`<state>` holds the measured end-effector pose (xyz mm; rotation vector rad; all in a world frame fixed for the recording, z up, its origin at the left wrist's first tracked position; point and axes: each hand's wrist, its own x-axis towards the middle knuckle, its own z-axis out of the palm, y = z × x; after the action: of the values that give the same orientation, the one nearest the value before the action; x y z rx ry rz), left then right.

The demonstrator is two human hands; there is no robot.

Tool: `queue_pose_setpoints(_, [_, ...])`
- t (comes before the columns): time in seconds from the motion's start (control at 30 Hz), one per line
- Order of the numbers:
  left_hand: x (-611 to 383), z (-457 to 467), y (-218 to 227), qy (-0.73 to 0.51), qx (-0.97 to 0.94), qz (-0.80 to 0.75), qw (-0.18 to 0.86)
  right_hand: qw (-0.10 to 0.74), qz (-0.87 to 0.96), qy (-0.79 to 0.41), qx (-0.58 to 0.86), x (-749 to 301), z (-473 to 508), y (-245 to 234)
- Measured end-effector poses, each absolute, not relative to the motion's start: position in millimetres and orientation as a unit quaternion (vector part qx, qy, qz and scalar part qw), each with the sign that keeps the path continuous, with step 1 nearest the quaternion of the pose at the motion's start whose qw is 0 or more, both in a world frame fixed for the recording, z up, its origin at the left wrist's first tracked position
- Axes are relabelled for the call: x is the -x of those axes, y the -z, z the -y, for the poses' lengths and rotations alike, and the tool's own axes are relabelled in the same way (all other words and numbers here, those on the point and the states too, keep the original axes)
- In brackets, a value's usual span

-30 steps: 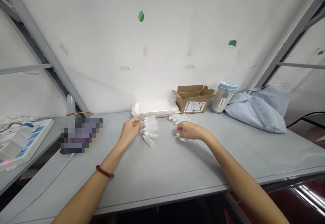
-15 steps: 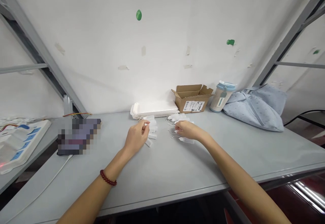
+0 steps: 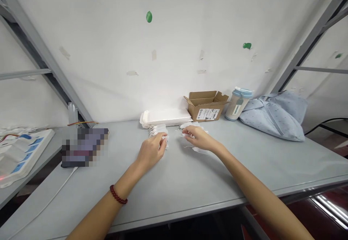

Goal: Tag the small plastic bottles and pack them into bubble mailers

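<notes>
Small whitish, translucent sleeve-like pieces with thin string loops lie in two groups. My left hand [image 3: 152,150] is curled over the near end of the left group [image 3: 159,128], thumb and forefinger bent close together; whatever lies between them is hidden. Over the right group [image 3: 190,124], my right hand [image 3: 200,137] pinches a white stringed piece [image 3: 187,135] by thumb and fingertips. Below that hand, a single stringed piece [image 3: 200,150] rests on the grey table [image 3: 174,185], its string pointing left.
Behind the groups lies a stack of flat white trays [image 3: 167,116]. An open cardboard box [image 3: 207,106], a blue-lidded cup [image 3: 238,104] and a light blue cloth bag [image 3: 273,116] stand to the right. At left are a pixelated device [image 3: 85,147], its white cable [image 3: 51,202] and a power strip [image 3: 27,156].
My left hand has shifted slightly right and turned over the left group, whose nearer pieces no longer stick out askew. My right hand has risen slightly with a piece at its fingertips.
</notes>
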<state>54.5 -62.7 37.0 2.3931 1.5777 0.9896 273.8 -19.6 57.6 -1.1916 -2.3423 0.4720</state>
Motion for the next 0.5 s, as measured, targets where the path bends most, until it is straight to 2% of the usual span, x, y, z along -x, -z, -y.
queue_pose_setpoints(0.1, [-55.3, 62.6, -36.7, -0.343, -0.788, -0.51, 0.043, 0.276, 0.824, -0.269, 0.415, -267.7, 26.7, -62.2])
queue_pose_setpoints(0.23, [-56.2, 62.3, -36.2, -0.338, -0.8, -0.495, 0.038, 0.289, 0.788, -0.375, 0.394, -259.7, 34.7, -63.4])
queue_pose_setpoints(0.5, [-57.5, 63.3, -38.2, -0.284, -0.814, -0.504, 0.057, 0.285, 0.766, -0.431, 0.382, -254.9, 38.7, -63.3])
